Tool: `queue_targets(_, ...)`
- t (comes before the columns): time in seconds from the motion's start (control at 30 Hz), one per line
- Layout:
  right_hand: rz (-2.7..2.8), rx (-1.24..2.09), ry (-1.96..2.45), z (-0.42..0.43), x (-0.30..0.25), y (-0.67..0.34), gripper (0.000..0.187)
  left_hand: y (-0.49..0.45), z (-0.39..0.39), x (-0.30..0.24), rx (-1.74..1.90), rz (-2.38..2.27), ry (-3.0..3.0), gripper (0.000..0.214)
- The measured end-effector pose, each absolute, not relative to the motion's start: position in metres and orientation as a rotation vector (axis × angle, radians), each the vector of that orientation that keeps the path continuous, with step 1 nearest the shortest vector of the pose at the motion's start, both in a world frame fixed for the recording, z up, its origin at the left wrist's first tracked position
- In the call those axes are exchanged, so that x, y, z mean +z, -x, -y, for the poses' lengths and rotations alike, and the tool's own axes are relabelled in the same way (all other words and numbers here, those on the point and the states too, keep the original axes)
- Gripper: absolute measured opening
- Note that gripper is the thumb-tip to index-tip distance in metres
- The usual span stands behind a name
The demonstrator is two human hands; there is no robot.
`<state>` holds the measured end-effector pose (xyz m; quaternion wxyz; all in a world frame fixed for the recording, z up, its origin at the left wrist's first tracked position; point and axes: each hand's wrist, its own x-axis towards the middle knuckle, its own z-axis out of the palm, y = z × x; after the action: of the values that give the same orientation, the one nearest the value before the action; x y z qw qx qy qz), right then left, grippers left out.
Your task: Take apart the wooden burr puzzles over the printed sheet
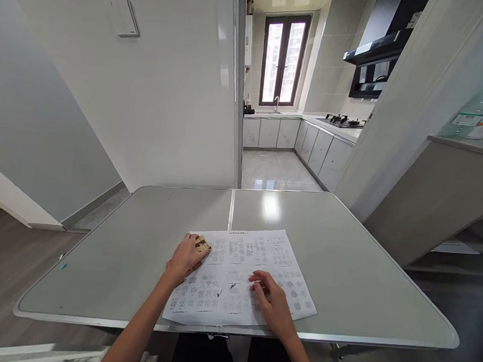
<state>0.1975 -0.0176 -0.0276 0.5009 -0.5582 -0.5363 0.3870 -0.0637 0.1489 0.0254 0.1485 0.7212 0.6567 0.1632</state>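
Note:
A white printed sheet (257, 263) covered in small diagrams lies near the front edge of a grey folding table (141, 235). My left hand (184, 258) rests on the sheet's left part, fingers curled around a small wooden block puzzle (202, 245). Only the puzzle's right end shows past the fingers. My right hand (273, 304) lies on the lower middle of the sheet with its fingers spread and lightly bent, fingertips touching the paper, holding nothing.
Beyond the table a doorway opens onto a kitchen with a counter (341, 133), a gas hob (342, 121) and a window (283, 59). A white wall (156, 101) stands behind the table at left. A shelf unit (447, 197) stands at right.

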Motion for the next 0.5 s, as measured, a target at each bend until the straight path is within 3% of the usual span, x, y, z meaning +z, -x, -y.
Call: queue_targets(0.5, 1.3, 0.935, 1.354, 0.017, -0.028, -0.198, 0.037, 0.159, -0.089, 0.023, 0.956, -2.086, -1.673, 0.055)
